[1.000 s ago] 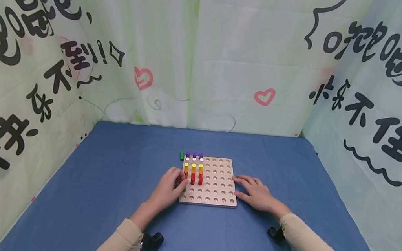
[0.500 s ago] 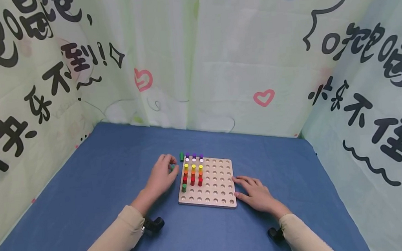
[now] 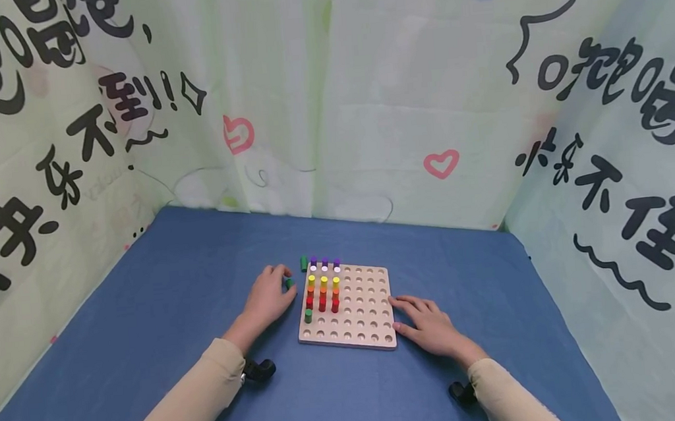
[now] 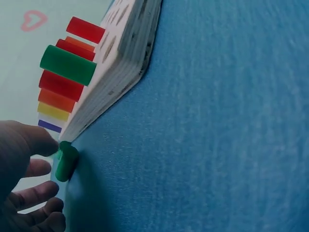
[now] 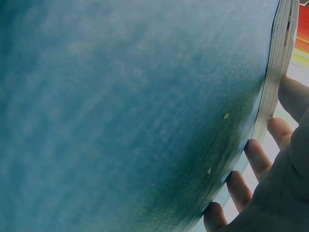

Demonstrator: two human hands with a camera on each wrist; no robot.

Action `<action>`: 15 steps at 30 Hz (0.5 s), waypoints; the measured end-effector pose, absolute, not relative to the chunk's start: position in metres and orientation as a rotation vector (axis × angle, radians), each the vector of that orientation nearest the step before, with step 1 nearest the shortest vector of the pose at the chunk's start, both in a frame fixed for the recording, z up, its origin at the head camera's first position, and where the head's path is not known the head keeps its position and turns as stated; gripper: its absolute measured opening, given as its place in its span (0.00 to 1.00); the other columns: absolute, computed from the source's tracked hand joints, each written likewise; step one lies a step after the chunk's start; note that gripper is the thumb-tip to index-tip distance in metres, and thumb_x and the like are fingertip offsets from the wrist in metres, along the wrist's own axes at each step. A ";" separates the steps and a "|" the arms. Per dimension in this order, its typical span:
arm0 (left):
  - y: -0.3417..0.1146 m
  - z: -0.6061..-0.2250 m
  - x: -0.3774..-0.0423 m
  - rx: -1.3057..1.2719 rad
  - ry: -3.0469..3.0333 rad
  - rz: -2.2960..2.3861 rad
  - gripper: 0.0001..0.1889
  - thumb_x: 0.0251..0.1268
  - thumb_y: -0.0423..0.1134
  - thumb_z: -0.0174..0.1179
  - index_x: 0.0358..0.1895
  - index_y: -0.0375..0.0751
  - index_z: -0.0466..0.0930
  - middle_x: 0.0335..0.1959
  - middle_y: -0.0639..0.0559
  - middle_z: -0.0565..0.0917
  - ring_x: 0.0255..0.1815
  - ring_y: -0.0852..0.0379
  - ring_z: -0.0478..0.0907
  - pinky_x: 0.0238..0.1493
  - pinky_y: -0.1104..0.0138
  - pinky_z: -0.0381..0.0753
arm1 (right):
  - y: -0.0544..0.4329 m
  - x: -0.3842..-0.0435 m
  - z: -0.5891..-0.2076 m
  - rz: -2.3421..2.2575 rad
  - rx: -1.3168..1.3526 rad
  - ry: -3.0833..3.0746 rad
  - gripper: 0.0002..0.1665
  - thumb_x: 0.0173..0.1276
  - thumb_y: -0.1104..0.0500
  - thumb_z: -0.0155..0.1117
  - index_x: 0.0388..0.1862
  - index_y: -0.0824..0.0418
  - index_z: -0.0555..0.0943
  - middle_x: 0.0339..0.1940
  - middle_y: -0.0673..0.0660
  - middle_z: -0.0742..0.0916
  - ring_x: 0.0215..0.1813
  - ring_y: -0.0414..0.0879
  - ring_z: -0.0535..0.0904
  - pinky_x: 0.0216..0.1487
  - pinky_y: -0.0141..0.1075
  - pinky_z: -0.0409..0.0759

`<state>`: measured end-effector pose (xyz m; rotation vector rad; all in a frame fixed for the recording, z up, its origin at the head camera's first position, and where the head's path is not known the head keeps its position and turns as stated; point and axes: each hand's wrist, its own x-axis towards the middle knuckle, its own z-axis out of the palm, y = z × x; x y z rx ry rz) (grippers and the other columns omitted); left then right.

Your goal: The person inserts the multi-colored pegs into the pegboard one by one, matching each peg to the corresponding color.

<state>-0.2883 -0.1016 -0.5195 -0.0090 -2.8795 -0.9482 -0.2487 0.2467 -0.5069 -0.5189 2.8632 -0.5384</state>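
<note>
A wooden pegboard lies on the blue cloth, with purple, white, yellow, orange and red pegs upright in its three left columns. One green peg stands below the red in the leftmost column. Left of the board, my left hand has its thumb and fingers spread beside a loose green peg; the left wrist view shows that green peg near the thumb, not gripped. Another green peg is at the board's far left corner. My right hand rests relaxed fingers against the board's right edge.
Blue cloth covers the table around the board. Pale curtains with dark lettering and pink hearts stand along the back and both sides. A black wrist device is worn under the left sleeve, another under the right.
My left hand has left the board and moved left to the loose green peg, uncovering the green peg in the leftmost column. My right hand has stayed at the board's edge.
</note>
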 end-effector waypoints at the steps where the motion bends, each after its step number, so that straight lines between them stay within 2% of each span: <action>1: -0.102 -0.520 -0.288 -0.011 -2.885 -0.945 0.16 0.71 0.41 0.66 0.56 0.40 0.80 0.49 0.43 0.79 0.43 0.49 0.77 0.46 0.54 0.81 | 0.247 -0.249 -0.507 -0.540 -0.519 2.863 0.36 0.80 0.43 0.56 0.82 0.51 0.65 0.80 0.60 0.69 0.78 0.70 0.59 0.69 0.73 0.59; 6: -0.101 -0.521 -0.288 -0.028 -2.913 -0.926 0.15 0.70 0.40 0.66 0.56 0.40 0.81 0.46 0.44 0.79 0.43 0.49 0.77 0.46 0.53 0.81 | 0.247 -0.249 -0.506 -0.541 -0.519 2.863 0.36 0.80 0.43 0.56 0.82 0.51 0.65 0.80 0.60 0.69 0.78 0.70 0.59 0.68 0.73 0.59; 12: -0.100 -0.517 -0.290 0.028 -2.953 -0.954 0.22 0.68 0.38 0.66 0.63 0.36 0.78 0.55 0.39 0.78 0.47 0.46 0.77 0.51 0.52 0.82 | 0.247 -0.249 -0.507 -0.535 -0.524 2.870 0.36 0.80 0.43 0.56 0.82 0.51 0.65 0.80 0.61 0.69 0.78 0.70 0.59 0.68 0.74 0.59; 15: -0.099 -0.515 -0.290 0.051 -2.959 -0.979 0.22 0.66 0.37 0.67 0.62 0.35 0.78 0.55 0.38 0.77 0.46 0.47 0.76 0.49 0.53 0.81 | 0.247 -0.249 -0.507 -0.539 -0.531 2.870 0.36 0.80 0.43 0.57 0.81 0.52 0.65 0.80 0.61 0.69 0.78 0.70 0.59 0.68 0.74 0.59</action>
